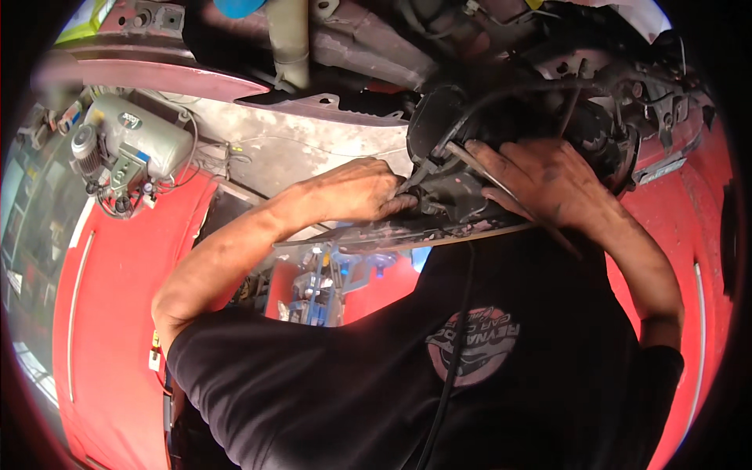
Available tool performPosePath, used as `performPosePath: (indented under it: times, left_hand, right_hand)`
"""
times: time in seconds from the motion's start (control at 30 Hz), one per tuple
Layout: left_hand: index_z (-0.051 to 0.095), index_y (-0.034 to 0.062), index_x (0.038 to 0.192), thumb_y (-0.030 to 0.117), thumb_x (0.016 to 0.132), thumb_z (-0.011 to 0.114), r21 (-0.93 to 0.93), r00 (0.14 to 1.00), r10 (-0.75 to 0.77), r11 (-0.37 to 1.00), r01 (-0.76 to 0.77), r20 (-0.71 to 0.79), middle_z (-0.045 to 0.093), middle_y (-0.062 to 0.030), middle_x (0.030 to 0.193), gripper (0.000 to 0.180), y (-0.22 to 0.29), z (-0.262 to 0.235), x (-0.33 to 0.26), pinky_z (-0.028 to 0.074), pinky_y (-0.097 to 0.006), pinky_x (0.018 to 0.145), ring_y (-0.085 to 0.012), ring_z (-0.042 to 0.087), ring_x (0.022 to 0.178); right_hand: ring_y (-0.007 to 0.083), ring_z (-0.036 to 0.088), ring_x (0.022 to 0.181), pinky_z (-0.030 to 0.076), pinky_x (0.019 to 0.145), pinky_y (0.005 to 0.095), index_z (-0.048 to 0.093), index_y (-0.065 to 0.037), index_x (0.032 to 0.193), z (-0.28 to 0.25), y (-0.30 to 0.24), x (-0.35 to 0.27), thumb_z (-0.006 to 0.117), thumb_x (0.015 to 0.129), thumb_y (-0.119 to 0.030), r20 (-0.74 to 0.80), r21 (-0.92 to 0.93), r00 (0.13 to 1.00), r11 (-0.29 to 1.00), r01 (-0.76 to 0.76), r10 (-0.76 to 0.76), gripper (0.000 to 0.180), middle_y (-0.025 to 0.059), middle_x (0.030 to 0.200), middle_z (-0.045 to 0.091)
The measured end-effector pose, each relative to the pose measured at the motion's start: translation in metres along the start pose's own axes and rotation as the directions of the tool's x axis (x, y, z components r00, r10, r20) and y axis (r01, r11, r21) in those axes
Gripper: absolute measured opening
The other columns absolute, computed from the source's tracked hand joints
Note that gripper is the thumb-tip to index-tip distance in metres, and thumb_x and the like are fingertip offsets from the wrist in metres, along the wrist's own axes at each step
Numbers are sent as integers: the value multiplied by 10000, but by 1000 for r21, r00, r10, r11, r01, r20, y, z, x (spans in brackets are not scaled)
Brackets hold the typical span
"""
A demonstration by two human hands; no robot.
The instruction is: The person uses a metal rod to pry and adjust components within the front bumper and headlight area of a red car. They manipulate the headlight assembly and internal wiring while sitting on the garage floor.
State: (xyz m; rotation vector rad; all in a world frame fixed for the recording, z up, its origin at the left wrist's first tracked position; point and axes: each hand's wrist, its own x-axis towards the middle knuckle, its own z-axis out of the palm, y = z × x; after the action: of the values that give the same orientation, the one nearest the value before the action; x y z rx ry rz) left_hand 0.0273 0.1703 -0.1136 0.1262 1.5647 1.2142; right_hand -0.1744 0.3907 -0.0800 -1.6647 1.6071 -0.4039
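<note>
My left hand [364,190] is closed at the near left side of the dark underbody assembly [458,196], with its fingers curled and the thumb against the part. What lies inside its grip is hidden. Across the same assembly, my right hand [552,184] has its fingers bent around a long thin metal bar [487,169]. The bar slants from the upper left, passes under the hand, and comes out at the lower right. Just beyond the fingers is a round black housing [435,121]. A dark panel with a worn edge [392,237] spans below both hands.
Overhead runs the vehicle's pinkish body panel [172,76], with a pale tube [288,43] hanging from it. An air compressor [145,137] stands at the left by a red surface [117,274]. Blue containers [380,260] sit low behind the panel.
</note>
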Motion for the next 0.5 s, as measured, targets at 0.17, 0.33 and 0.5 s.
performPosePath:
  times: [0.17, 0.33, 0.5]
  left_hand:
    - [701, -30, 920, 360, 1022, 556, -63, 995, 57, 996, -62, -82, 559, -285, 647, 429, -13, 15, 2, 474, -525, 654, -446, 598, 648]
    - [726, 34, 1018, 337, 1033, 538, -136, 993, 47, 989, -62, -112, 566, -271, 665, 357, -22, 26, 6, 471, -504, 625, -432, 593, 640]
    - [741, 48, 1050, 338, 1037, 557, -204, 1000, -28, 979, 25, -10, 607, -241, 702, 344, -10, 4, 1, 469, -490, 664, -365, 609, 651]
  right_hand:
    - [248, 628, 731, 533, 628, 403, 576, -138, 1361, 0, 1, -1, 704, 911, -334, 16, 41, 999, 998, -37, 36, 508, 46, 830, 562]
    - [243, 607, 718, 523, 640, 380, 585, -116, 1392, -1, 3, 0, 732, 886, -311, 33, 50, 999, 998, -34, 32, 562, 47, 813, 530]
    - [246, 609, 719, 519, 634, 382, 587, -116, 1385, -2, 3, -1, 731, 887, -311, 40, 56, 999, 998, -26, 24, 554, 52, 818, 537]
